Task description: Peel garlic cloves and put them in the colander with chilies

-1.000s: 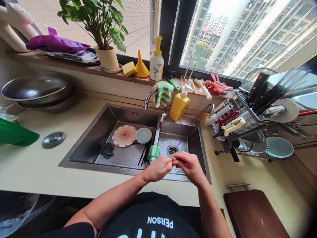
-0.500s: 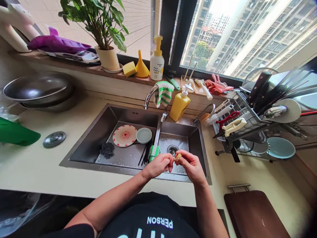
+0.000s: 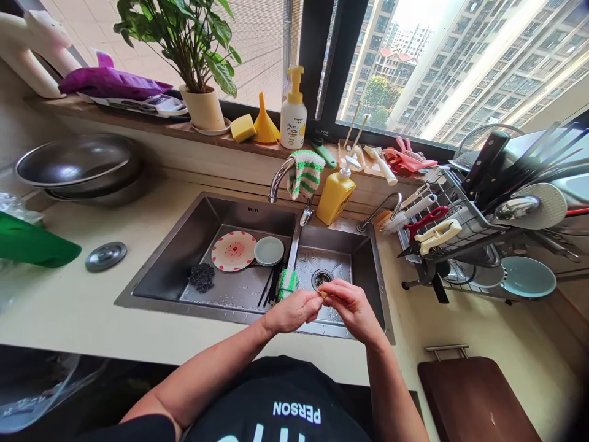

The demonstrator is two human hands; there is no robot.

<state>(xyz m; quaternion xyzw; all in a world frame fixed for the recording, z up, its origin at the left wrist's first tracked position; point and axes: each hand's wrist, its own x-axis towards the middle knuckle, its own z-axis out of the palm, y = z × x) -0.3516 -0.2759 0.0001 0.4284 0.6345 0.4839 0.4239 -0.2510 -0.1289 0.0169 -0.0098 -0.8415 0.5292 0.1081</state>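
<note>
Over the front of the right sink basin, my left hand and my right hand meet fingertip to fingertip. Both are closed in a pinch on a small yellowish piece, mostly hidden by the fingers; I cannot make out its kind. Just behind them is the drain. A green-and-white striped cloth hangs over the divider beside my left hand. In the left basin lie a white plate with red spots, a small pale dish, dark chopsticks and a black scouring pad.
Behind the divider stands the faucet, draped with a striped cloth, beside a yellow pump bottle. A loaded dish rack is on the right, a brown board in front of it. Woks sit at left.
My right fingers have closed further over the small yellowish piece, so less of it shows. My hands have come closer together. The view has shifted slightly.
</note>
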